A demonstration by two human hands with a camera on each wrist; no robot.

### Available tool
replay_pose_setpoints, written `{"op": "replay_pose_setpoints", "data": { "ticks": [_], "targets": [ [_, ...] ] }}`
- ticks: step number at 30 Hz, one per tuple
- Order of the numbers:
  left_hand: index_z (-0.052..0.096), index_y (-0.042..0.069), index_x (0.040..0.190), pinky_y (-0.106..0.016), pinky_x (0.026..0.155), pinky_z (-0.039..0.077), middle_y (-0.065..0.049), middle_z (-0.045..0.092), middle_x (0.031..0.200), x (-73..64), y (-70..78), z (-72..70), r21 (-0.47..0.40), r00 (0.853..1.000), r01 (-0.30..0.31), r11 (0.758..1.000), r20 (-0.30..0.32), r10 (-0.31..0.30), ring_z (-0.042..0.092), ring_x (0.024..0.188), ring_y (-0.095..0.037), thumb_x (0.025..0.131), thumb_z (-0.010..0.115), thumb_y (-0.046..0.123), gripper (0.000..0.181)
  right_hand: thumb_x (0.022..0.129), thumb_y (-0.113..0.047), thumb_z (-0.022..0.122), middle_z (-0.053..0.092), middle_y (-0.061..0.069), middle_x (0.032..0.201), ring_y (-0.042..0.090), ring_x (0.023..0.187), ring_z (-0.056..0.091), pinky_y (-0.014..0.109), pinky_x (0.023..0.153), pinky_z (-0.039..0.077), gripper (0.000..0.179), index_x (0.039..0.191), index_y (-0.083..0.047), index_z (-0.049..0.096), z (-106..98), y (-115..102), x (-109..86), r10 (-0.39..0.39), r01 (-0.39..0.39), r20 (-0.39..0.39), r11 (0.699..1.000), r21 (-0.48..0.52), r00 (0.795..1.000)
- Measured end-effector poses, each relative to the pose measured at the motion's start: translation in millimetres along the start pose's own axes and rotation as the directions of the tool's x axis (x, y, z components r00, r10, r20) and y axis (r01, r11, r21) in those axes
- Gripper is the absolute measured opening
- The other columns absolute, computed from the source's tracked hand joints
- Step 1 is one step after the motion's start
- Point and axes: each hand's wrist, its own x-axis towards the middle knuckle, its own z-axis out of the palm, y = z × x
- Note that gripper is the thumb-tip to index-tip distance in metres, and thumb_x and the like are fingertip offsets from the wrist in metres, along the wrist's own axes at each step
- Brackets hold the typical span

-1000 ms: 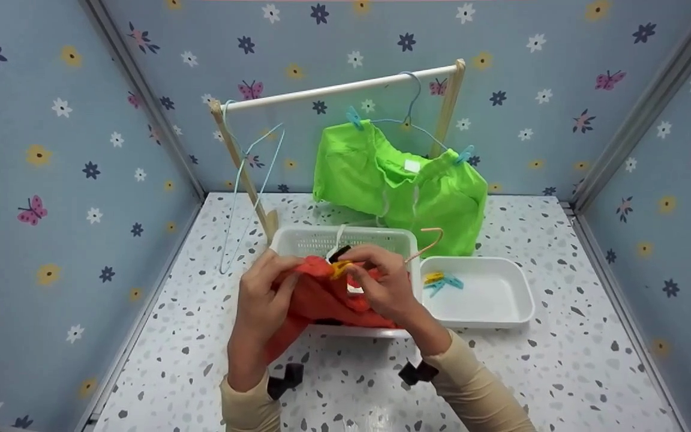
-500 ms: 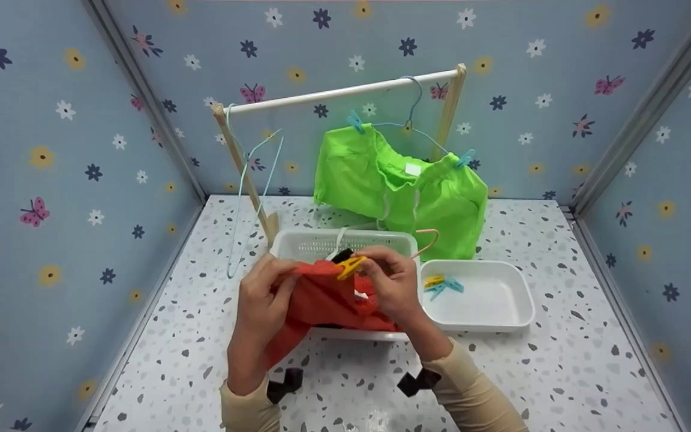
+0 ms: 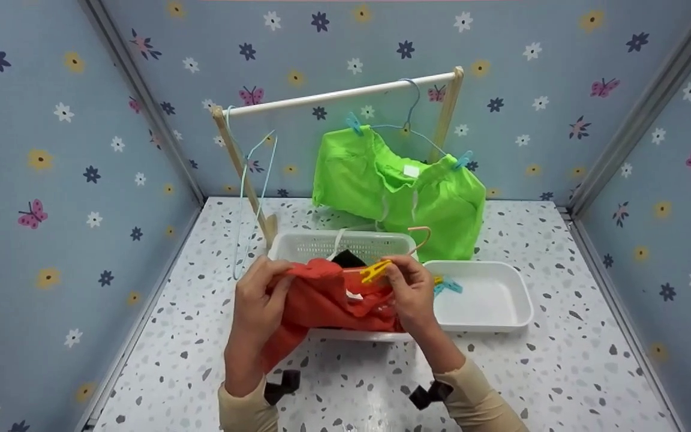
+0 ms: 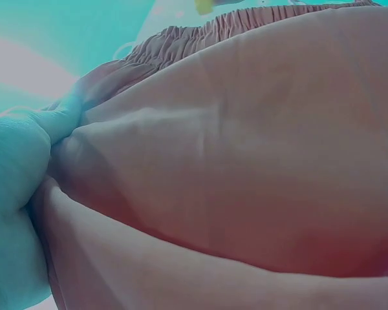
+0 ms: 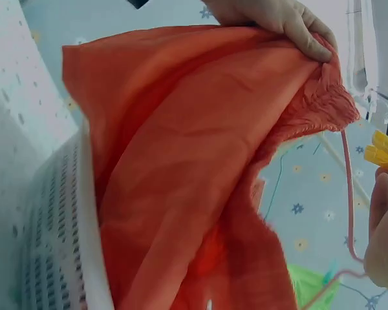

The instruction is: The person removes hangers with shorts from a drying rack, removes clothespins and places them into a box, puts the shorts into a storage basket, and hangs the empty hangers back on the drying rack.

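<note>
Red shorts (image 3: 321,306) with a gathered waistband hang over the white perforated basket (image 3: 297,239). My left hand (image 3: 260,300) grips the waistband at its left corner, thumb on the near side. In the right wrist view those shorts (image 5: 181,142) spread out over the basket. My right hand (image 3: 414,294) pinches a yellow clothespin (image 3: 375,272) between thumb and fingers, just right of the gathered cloth. Beside it, the hook of a pink hanger (image 3: 424,236) sticks up; its wire (image 5: 349,194) runs to the waistband in the right wrist view.
Behind, green shorts (image 3: 447,204) hang from a blue hanger with blue clothespins on a rack's white rod (image 3: 333,96). An empty light-blue hanger (image 3: 240,198) hangs at the rod's left end. A white tray (image 3: 483,327) at right holds yellow and blue clothespins (image 3: 451,286).
My right hand has drawn the yellow clothespin rightward off the waistband, where it was a second ago. My left hand keeps its grip on the red shorts, almost unmoved.
</note>
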Motion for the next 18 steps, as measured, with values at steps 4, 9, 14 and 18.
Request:
{"op": "replay_pose_setpoints", "data": {
  "ticks": [4, 9, 14, 18],
  "targets": [
    [0.07, 0.01, 0.098, -0.022, 0.059, 0.038, -0.003, 0.057, 0.082, -0.5, 0.1, -1.0, 0.0, 1.0, 0.006, 1.0, 0.007, -0.006, 0.048, 0.067, -0.013, 0.082, 0.07, -0.009, 0.024, 0.093, 0.011, 0.056, 0.067, 0.016, 0.085, 0.02, 0.068, 0.062, 0.025, 0.058, 0.052, 0.012, 0.102, 0.015, 0.062, -15, 7, -6.1, -0.09, 0.098, 0.089, 0.991, -0.089, 0.992],
    [0.07, 0.01, 0.098, -0.021, 0.059, 0.039, -0.004, 0.058, 0.084, -1.9, -0.5, -0.8, -0.003, 1.0, 0.006, 1.0, 0.01, -0.006, 0.05, 0.068, -0.013, 0.081, 0.071, -0.011, 0.027, 0.091, 0.018, 0.051, 0.064, 0.025, 0.092, 0.016, 0.074, 0.061, 0.025, 0.062, 0.052, 0.018, 0.107, 0.017, 0.06, -40, 17, -17.0, -0.107, 0.129, 0.137, 0.978, -0.164, 0.985],
    [0.069, 0.01, 0.098, -0.021, 0.058, 0.039, -0.003, 0.059, 0.085, -2.9, -0.6, -2.3, 0.005, 0.999, 0.03, 1.0, 0.017, -0.03, 0.05, 0.068, -0.013, 0.081, 0.072, -0.01, 0.027, 0.09, 0.024, 0.046, 0.058, 0.031, 0.091, 0.018, 0.073, 0.063, 0.028, 0.059, 0.054, 0.021, 0.109, 0.022, 0.054, -69, 25, -28.3, -0.083, 0.116, 0.141, 0.963, -0.243, 0.987],
    [0.069, 0.011, 0.097, -0.021, 0.059, 0.039, -0.002, 0.058, 0.084, -1.1, -0.3, -4.2, 0.015, 0.999, 0.048, 0.999, 0.017, -0.048, 0.049, 0.069, -0.013, 0.082, 0.071, -0.009, 0.025, 0.089, 0.023, 0.048, 0.057, 0.032, 0.086, 0.031, 0.062, 0.062, 0.032, 0.054, 0.053, 0.019, 0.108, 0.023, 0.053, -90, 26, -32.3, -0.067, 0.103, 0.11, 0.927, -0.361, 0.992]
  ]
}}
